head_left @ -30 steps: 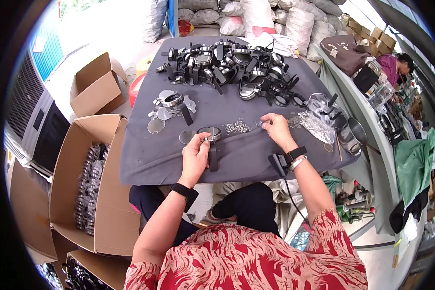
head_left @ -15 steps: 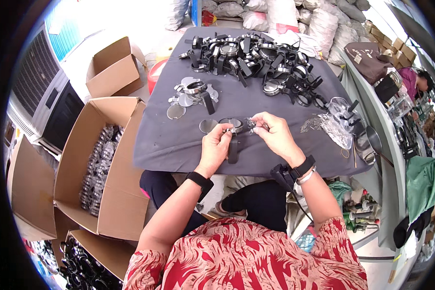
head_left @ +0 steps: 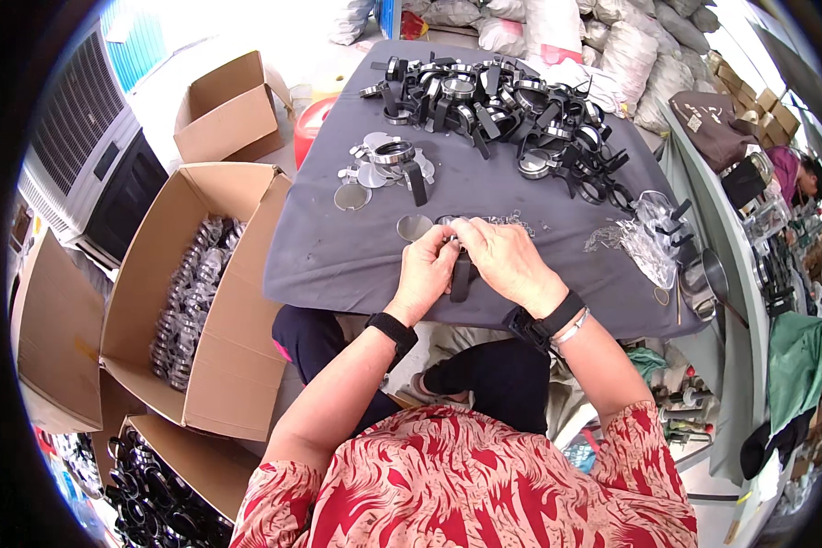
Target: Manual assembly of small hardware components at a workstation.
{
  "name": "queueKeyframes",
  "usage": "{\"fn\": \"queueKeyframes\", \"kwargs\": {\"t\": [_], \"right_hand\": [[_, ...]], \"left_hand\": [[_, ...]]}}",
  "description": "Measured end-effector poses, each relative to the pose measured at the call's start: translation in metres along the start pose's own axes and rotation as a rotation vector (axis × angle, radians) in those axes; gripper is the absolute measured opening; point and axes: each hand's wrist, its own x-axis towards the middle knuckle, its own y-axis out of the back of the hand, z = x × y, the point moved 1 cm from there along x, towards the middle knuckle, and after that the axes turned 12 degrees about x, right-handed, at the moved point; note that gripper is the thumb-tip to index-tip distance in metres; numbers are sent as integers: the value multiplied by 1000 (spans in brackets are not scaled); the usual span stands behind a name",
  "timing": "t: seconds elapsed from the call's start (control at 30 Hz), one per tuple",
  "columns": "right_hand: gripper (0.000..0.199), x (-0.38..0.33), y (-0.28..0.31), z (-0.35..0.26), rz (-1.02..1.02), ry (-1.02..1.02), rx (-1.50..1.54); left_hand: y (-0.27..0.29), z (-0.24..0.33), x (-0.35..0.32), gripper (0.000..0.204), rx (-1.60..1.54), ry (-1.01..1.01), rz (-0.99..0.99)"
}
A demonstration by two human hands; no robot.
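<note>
Near the table's front edge lies a metal ring with a black handle (head_left: 460,279), the handle pointing toward me. My left hand (head_left: 426,266) is closed on it, thumb and fingers pinching at the joint of ring and handle. My right hand (head_left: 512,263) is pinched at that same joint, its fingertips touching or almost touching the left ones. Whatever it holds is too small and covered to make out. Most of the ring is hidden behind my fingers. A flat round metal disc (head_left: 414,227) lies beside it on the left, and small metal pieces (head_left: 521,220) are scattered behind my right hand.
Many black-handled rings are heaped (head_left: 484,100) at the table's far side. Another ring (head_left: 394,152) rests on several thin discs (head_left: 353,196). At right sit a clear bag of slim metal parts (head_left: 650,256) and a metal pan (head_left: 714,274). A cardboard box (head_left: 237,365) stands left.
My right hand has moved left from the loose small pieces to the ring's handle joint, meeting my left hand. The left hand keeps its pinch. The whole view has shifted slightly.
</note>
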Motion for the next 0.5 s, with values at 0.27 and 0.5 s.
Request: {"fn": "queueKeyframes", "kwargs": {"t": [0.27, 0.5], "right_hand": [[21, 3, -3, 2, 41, 6, 11], [15, -1, -12, 8, 123, -49, 161]], "left_hand": [[3, -6, 1, 20, -120, -16, -53], [-1, -2, -1, 14, -94, -26, -36]]}}
